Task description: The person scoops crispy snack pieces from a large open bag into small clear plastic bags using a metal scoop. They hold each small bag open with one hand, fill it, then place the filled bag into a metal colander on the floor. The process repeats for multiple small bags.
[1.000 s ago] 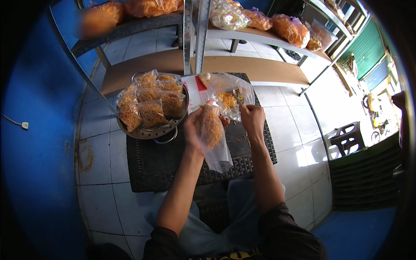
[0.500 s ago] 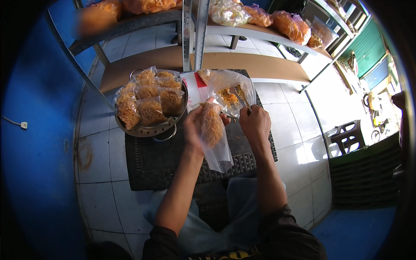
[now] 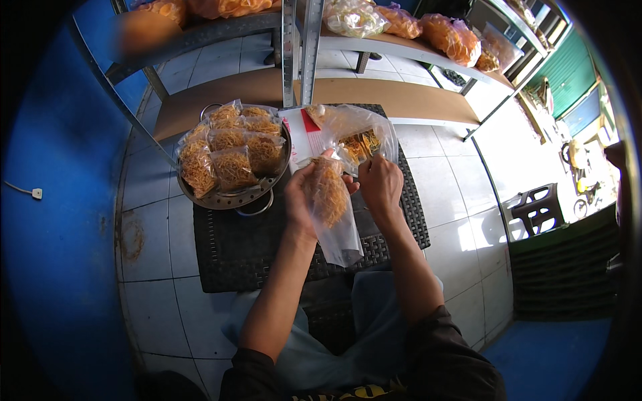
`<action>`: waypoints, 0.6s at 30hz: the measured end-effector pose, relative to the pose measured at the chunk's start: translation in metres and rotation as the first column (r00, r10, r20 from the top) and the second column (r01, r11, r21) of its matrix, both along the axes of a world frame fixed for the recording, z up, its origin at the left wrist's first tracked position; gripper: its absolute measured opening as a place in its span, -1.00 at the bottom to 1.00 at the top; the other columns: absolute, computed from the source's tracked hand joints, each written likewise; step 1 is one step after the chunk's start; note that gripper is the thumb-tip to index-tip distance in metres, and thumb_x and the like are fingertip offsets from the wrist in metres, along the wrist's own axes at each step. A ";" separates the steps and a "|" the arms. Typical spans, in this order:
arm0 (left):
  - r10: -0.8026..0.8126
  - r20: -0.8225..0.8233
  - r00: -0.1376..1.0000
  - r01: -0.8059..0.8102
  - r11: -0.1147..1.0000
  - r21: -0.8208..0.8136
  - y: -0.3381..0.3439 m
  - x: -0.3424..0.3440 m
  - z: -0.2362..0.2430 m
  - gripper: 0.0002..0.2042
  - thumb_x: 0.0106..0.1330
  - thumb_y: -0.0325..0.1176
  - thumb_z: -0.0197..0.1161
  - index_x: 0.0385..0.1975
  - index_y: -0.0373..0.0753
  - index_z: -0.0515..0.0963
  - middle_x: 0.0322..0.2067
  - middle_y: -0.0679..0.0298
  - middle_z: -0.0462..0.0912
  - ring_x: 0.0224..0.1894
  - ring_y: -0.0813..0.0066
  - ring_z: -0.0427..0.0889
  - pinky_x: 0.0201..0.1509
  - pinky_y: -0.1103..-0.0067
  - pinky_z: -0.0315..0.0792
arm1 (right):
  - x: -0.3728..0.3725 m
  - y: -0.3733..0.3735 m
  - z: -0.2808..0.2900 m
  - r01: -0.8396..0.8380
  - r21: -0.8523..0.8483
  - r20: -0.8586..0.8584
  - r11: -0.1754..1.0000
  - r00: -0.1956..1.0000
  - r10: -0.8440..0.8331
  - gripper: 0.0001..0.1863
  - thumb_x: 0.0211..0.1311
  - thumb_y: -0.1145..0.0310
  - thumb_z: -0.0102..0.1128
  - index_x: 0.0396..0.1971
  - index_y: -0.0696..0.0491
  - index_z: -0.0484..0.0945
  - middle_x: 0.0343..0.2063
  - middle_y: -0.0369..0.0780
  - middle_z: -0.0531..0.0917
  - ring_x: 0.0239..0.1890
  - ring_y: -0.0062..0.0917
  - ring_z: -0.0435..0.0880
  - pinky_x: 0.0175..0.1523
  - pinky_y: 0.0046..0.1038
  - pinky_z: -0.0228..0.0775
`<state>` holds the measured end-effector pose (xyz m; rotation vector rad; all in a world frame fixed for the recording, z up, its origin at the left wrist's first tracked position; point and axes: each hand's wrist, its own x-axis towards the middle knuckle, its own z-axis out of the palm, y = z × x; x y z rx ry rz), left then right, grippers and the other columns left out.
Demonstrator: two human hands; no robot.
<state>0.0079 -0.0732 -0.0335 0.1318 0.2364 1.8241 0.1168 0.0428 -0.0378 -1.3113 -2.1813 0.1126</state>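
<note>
My left hand [image 3: 304,200] is wrapped round a clear plastic bag [image 3: 330,197] partly filled with orange-brown crispy shreds, its flat end hanging toward me. Close by on the right, my right hand [image 3: 382,184] is closed in a fist at the mouth of a larger clear bag [image 3: 381,123]. It grips a thin metal utensil, seen in the earlier view; its working end is now hard to make out. More orange shreds [image 3: 360,145] lie inside that larger bag. Left of my hands, a round metal pan [image 3: 231,202] is heaped with several filled small bags [image 3: 233,168].
Everything rests on a dark woven-pattern table [image 3: 234,250]. A white and red plastic packet [image 3: 304,130] lies beyond my left hand. Behind stands a metal shelf [image 3: 381,100] with bagged snacks [image 3: 449,43] on its upper level. A brown plastic stool [image 3: 538,208] stands at right.
My right hand has shifted slightly left and turned, and the metal utensil no longer shows clearly. The larger bag's opening has spread, showing more shreds. My left hand keeps its bag nearly in place.
</note>
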 end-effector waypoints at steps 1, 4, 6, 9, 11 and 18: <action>-0.008 -0.001 1.000 0.008 1.000 0.008 0.000 0.000 0.000 -0.46 0.39 -0.21 -0.05 0.30 -0.41 0.27 -0.29 -0.02 0.61 -0.25 0.19 0.64 0.02 0.18 0.54 | -0.003 0.002 -0.001 0.002 -0.010 -0.006 1.000 1.000 -0.002 -0.70 0.17 0.32 0.07 -0.61 0.24 0.56 -0.64 0.09 0.61 -0.52 -0.04 0.67 -0.31 -0.12 0.52; -0.026 0.000 1.000 0.026 0.999 0.034 0.000 0.000 -0.001 -0.45 0.38 -0.20 -0.05 0.31 -0.40 0.25 -0.29 -0.01 0.61 -0.24 0.20 0.63 0.03 0.19 0.53 | -0.010 0.008 -0.001 0.005 -0.021 -0.052 1.000 0.999 -0.006 -0.70 0.19 0.31 0.08 -0.60 0.24 0.55 -0.64 0.10 0.60 -0.52 -0.02 0.66 -0.30 -0.11 0.51; -0.030 0.000 1.000 0.030 0.999 0.013 0.000 0.000 0.000 -0.44 0.39 -0.20 -0.05 0.32 -0.40 0.24 -0.28 0.00 0.60 -0.24 0.20 0.63 0.03 0.19 0.53 | -0.013 0.010 0.001 0.009 -0.030 -0.118 0.999 0.993 -0.013 -0.69 0.21 0.31 0.07 -0.59 0.24 0.55 -0.63 0.11 0.60 -0.51 -0.01 0.66 -0.30 -0.10 0.50; -0.013 0.002 1.000 0.013 1.000 0.021 -0.001 0.001 0.001 -0.44 0.39 -0.20 -0.06 0.32 -0.40 0.24 -0.28 0.00 0.60 -0.24 0.20 0.63 0.02 0.19 0.53 | -0.007 0.009 0.008 -0.014 0.009 -0.209 1.000 0.978 0.015 -0.68 0.23 0.29 0.07 -0.60 0.23 0.55 -0.63 0.10 0.60 -0.49 0.01 0.65 -0.30 -0.10 0.49; 0.001 0.008 1.000 -0.001 1.000 -0.009 -0.001 0.002 0.001 -0.44 0.39 -0.21 -0.07 0.32 -0.40 0.24 -0.28 0.00 0.60 -0.25 0.20 0.63 0.02 0.18 0.54 | -0.004 0.004 0.013 -0.033 0.009 -0.204 0.999 0.978 0.035 -0.66 0.23 0.28 0.07 -0.59 0.24 0.56 -0.62 0.10 0.61 -0.49 0.02 0.64 -0.28 -0.08 0.48; -0.045 0.032 0.998 0.046 0.999 -0.017 0.002 0.000 -0.006 -0.47 0.40 -0.15 -0.13 0.32 -0.26 0.27 -0.26 -0.06 0.61 -0.23 0.11 0.66 0.02 0.09 0.54 | 0.029 -0.026 0.040 0.104 -0.204 0.034 0.973 0.994 -0.099 -0.62 0.21 0.21 0.09 -0.54 0.27 0.60 -0.56 0.13 0.63 -0.42 0.00 0.67 -0.19 -0.07 0.49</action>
